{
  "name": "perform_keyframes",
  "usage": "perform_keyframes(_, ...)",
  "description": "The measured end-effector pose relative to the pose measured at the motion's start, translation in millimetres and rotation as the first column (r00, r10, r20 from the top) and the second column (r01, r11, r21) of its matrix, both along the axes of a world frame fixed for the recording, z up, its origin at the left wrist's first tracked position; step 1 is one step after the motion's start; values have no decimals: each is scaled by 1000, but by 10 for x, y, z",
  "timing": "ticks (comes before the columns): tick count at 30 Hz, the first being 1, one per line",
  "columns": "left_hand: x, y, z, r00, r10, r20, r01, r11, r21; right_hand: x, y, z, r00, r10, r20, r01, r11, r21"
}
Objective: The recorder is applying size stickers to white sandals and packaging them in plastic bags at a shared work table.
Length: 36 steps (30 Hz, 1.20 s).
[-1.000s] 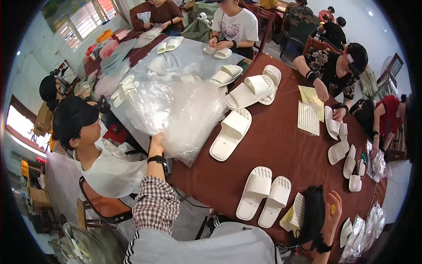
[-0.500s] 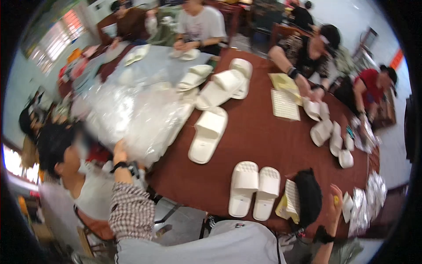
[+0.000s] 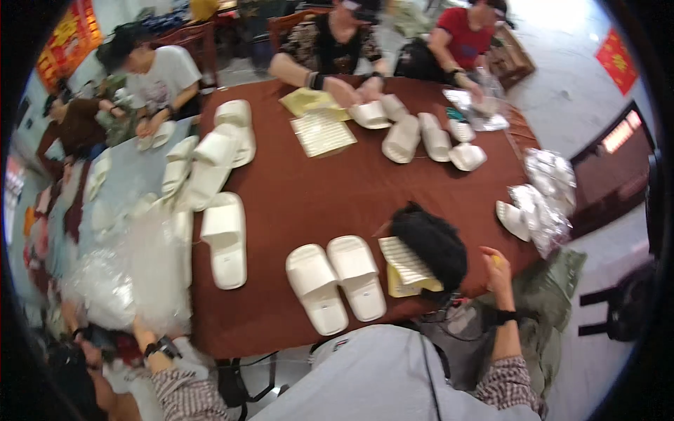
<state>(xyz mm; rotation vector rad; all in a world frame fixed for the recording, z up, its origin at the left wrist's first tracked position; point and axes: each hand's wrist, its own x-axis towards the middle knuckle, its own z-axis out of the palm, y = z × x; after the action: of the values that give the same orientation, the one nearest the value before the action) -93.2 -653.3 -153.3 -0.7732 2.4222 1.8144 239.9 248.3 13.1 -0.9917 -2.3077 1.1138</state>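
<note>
The person's left hand [image 3: 140,330], fingers closed on a heap of clear plastic bags [image 3: 130,270] at eight o'clock on the bench [image 3: 309,189]; what the bags hold is unclear. Right hand [image 3: 500,270], fingers curled around something small and yellow, at four o'clock beside white slippers [image 3: 335,283].

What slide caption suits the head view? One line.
Left hand at clear bags, right hand raised; white slippers on brown table.

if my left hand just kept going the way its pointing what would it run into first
Most likely the heap of clear plastic bags: your left hand already reaches up into its lower edge. Beyond that lies the single white slipper on the brown table, though depth is hard to judge here.
</note>
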Motion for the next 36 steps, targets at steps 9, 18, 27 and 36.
perform_keyframes(9, 314, 25, -156, 996, -30, -87, -25, 823, -567, 405, 488, -701, 998, 39, 52, -37, 998, -47)
perform_keyframes(18, 287, 60, -95, 996, 31, 85, 32, 757, -652, 497, 666, -741, 987, 91, 129, -68, 982, -177)
perform_keyframes(27, 24, -450, -288, 933, -361, 7, 232, 586, -777, 220, -57, -227, 996, 86, 1, -86, 995, -43)
perform_keyframes(36, -256, -415, 96, 901, -86, -426, -185, 811, -555, 138, -38, -198, 1000, -19, 1, 19, 972, -236)
